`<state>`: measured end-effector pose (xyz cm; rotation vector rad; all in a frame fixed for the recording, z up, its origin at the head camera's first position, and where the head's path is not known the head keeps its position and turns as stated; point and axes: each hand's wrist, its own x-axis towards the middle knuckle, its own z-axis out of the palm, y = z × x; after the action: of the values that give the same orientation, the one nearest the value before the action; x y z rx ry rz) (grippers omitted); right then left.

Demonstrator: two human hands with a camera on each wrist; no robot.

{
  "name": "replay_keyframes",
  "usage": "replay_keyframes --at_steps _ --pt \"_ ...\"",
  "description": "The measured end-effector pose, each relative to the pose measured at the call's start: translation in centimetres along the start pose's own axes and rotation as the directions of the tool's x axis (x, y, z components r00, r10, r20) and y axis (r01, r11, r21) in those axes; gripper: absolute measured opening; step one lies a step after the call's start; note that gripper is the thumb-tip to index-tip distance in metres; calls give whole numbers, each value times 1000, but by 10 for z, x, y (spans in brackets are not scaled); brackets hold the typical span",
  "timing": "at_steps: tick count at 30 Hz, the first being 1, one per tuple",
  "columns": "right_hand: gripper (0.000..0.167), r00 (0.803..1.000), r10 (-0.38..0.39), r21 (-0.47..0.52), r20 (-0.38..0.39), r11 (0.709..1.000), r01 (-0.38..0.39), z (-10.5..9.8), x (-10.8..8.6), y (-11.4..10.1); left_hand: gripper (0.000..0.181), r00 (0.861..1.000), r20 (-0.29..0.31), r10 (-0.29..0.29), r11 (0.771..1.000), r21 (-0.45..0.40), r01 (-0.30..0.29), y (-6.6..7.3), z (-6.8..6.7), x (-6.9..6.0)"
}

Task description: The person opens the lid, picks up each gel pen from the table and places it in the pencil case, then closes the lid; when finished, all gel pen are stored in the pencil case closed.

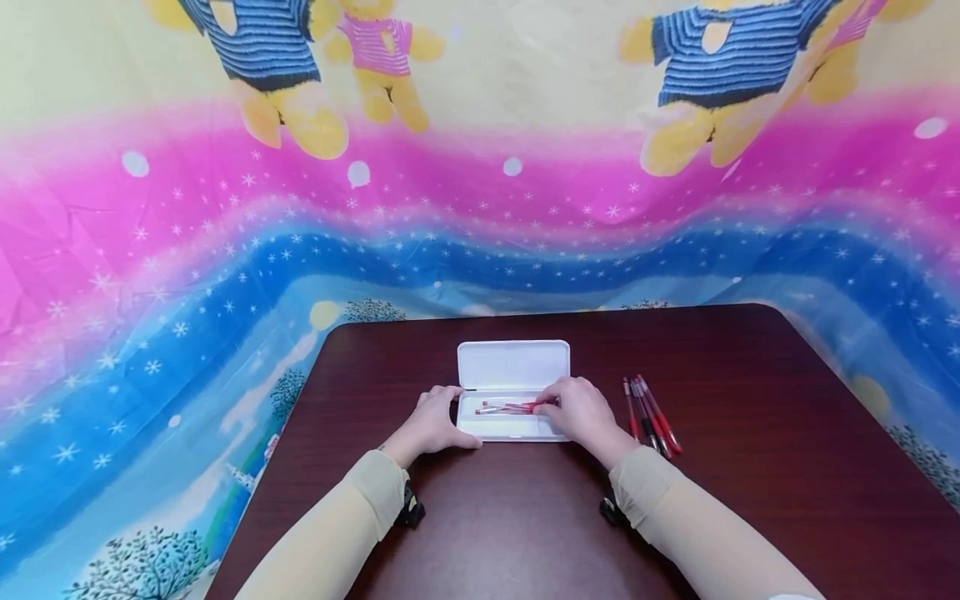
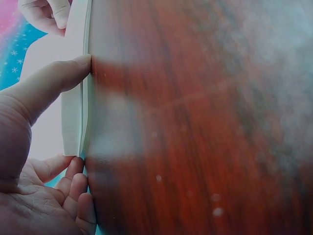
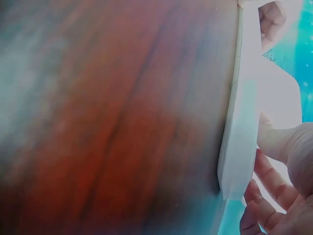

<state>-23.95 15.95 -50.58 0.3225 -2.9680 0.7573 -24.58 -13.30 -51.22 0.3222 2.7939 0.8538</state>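
A white pencil case (image 1: 513, 364) lies on the table with its lid raised at the back. My left hand (image 1: 437, 423) grips its left end; in the left wrist view the thumb (image 2: 73, 73) presses the front edge and the fingers bend at the end wall. Inside the case lie several slim red pens (image 1: 502, 408) with clear barrels, pointing left. My right hand (image 1: 588, 412) reaches over the right end and pinches their red ends. The right wrist view shows the right fingers (image 3: 274, 186) at the case's wall; the pens are hidden there.
Several more pens (image 1: 651, 417), with red and black ends, lie on the dark brown table (image 1: 495, 517) to the right of my right hand. A patterned cloth (image 1: 480, 200) with bears and snowflakes hangs behind the table's far edge.
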Motion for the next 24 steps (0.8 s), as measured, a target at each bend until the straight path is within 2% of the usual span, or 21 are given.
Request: replay_keyframes --at_steps 3,7,13,19,24 --pt "19 999 38 23 -16 999 -37 -7 -8 6 105 1000 5 6 1000 -1 -6 0 1 0" --pt "26 994 65 37 -87 997 -62 -24 -23 21 106 1000 3 7 1000 -1 -7 -1 1 1" --pt "31 972 141 44 -187 990 -135 -52 -52 56 106 1000 2 7 1000 -5 -7 -1 0 0" --pt "43 944 278 58 -176 960 -273 -73 -73 91 105 1000 -1 4 1000 -16 -4 -1 -1 -2" --pt "47 925 353 35 -140 935 -352 -74 -84 111 105 1000 -4 10 1000 -10 -10 -1 -1 -1"
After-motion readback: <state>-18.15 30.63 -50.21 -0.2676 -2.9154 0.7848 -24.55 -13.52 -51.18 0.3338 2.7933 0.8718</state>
